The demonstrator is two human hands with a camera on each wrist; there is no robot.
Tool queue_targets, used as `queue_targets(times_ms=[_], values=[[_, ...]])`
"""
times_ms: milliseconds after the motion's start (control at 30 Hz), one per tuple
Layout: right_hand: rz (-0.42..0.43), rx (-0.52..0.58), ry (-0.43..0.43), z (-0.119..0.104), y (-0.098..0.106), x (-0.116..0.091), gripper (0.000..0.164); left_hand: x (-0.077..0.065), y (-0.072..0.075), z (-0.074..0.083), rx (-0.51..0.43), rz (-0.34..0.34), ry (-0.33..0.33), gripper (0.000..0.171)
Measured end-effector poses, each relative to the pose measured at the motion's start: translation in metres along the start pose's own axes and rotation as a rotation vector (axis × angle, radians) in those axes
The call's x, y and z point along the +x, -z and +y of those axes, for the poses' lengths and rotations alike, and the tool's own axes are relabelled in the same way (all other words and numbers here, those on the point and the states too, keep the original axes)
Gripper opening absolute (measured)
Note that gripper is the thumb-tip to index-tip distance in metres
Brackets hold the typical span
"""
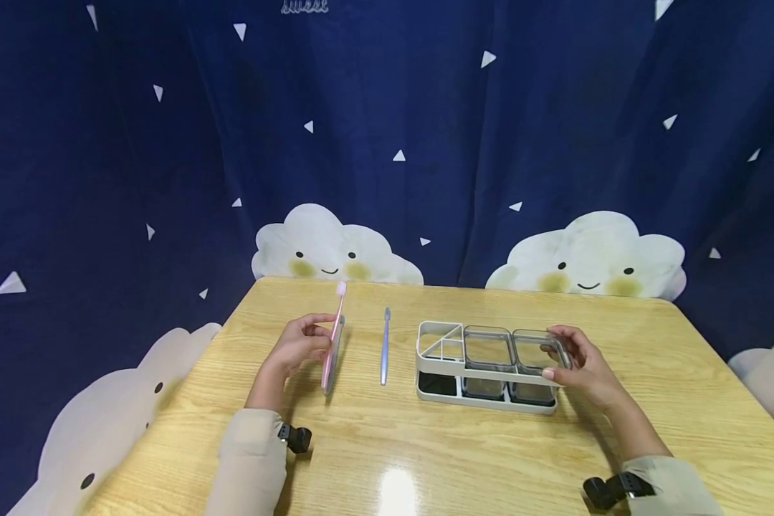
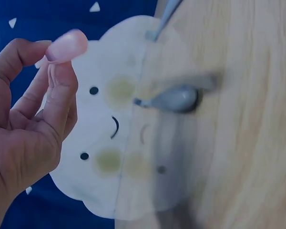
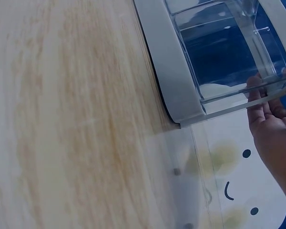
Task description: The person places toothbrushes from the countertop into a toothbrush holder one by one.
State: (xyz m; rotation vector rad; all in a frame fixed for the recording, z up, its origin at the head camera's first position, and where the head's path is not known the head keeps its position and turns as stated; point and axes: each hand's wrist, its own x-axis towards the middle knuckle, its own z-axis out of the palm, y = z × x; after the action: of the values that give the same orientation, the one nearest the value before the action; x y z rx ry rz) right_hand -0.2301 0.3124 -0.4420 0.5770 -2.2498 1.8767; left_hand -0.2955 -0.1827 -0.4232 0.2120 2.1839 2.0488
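Observation:
A pink toothbrush (image 1: 327, 370) is pinched between the thumb and fingers of my left hand (image 1: 299, 344), its bristle head pointing away from me. In the left wrist view its rounded pink handle end (image 2: 69, 46) faces the camera. A grey toothbrush (image 2: 176, 98) lies on the table just right of it, partly behind it in the head view. My right hand (image 1: 583, 367) grips the right end of a white organizer rack (image 1: 490, 374), thumb in front and fingers behind. Two clear cups (image 1: 488, 347) sit in the rack, beside a divided section on its left.
A blue toothbrush (image 1: 384, 351) lies between the left hand and the rack. All of this is on a light wooden table (image 1: 477, 459). Behind the table hangs a dark blue curtain (image 1: 387, 93) printed with clouds and triangles.

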Motion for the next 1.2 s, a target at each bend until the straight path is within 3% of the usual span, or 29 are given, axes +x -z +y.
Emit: queue_targets(times_ms=[233,700,1200], values=[[-0.002,0.006,0.013,-0.001,0.002,0.0,0.063,0.001,-0.019,0.012,0.001,0.0,-0.054,0.049],[0.011,-0.023,-0.004,-0.001,0.002,0.0,0.062,-0.004,-0.047,0.036,-0.025,-0.097,-0.196,0.047],[0.0,0.014,0.014,0.0,0.0,0.0,0.062,-0.007,-0.073,0.05,-0.115,-0.119,-0.335,0.044]])
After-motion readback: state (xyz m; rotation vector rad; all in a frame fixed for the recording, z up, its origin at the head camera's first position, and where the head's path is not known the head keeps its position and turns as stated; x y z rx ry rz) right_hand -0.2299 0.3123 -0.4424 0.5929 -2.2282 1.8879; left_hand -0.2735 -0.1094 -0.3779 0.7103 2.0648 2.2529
